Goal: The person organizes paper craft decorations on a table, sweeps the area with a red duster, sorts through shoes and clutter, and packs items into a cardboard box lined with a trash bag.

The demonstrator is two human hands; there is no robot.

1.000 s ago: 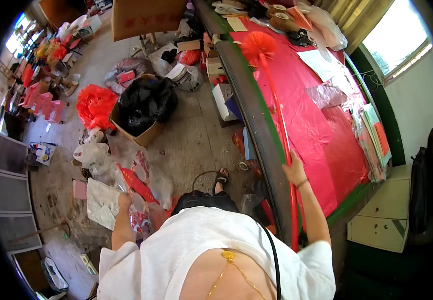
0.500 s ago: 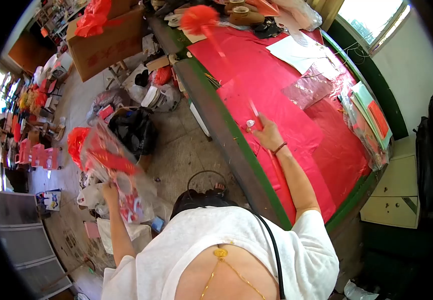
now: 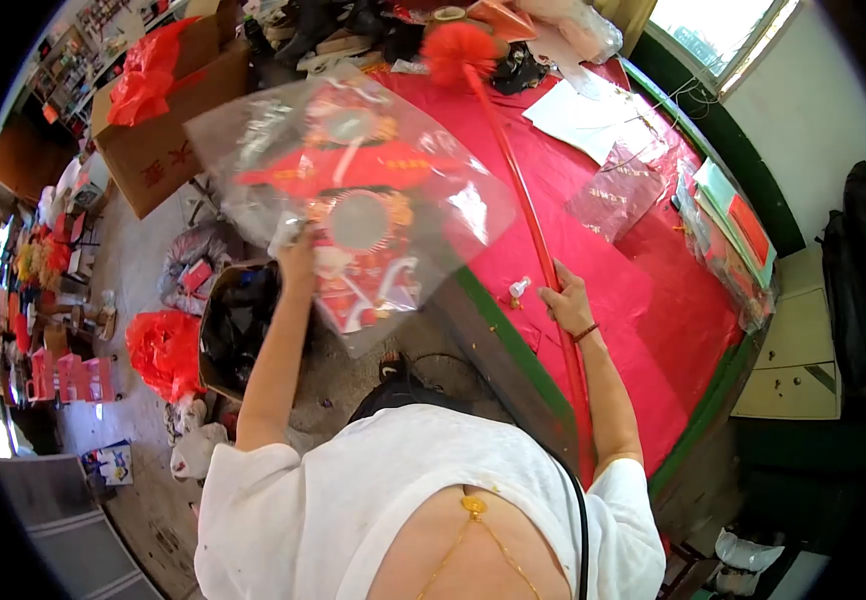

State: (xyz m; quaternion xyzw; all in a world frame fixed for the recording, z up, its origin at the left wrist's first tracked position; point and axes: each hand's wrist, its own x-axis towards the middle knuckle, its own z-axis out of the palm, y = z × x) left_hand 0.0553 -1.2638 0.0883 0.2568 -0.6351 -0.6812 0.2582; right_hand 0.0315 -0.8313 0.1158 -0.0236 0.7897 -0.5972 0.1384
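My left hand [image 3: 296, 258] is closed on the edge of a clear plastic bag [image 3: 443, 200]. Red and gold printed decorations [image 3: 358, 165] show through the bag, which is raised beside the table's left edge. On the right, my right hand [image 3: 570, 302] is wrapped round the handle of a long red duster [image 3: 523, 185]. Its round bristly head [image 3: 456, 55] is at the far end, over the back of the table. A small white-topped object [image 3: 520, 288] lies on the red covering just left of my right hand.
The table [image 3: 643, 350] has a red covering and green edges. White papers [image 3: 578, 110] and plastic-wrapped folders [image 3: 743, 230] lie on it. A cardboard box [image 3: 148, 150] stands at the upper left. Below are a black-lined bin [image 3: 238, 330] and a red plastic bag [image 3: 165, 355] on the floor.
My left hand has lifted the clear bag up and to the right, from near the floor to beside the table. The duster's head has shifted right, with my right hand still on its handle.
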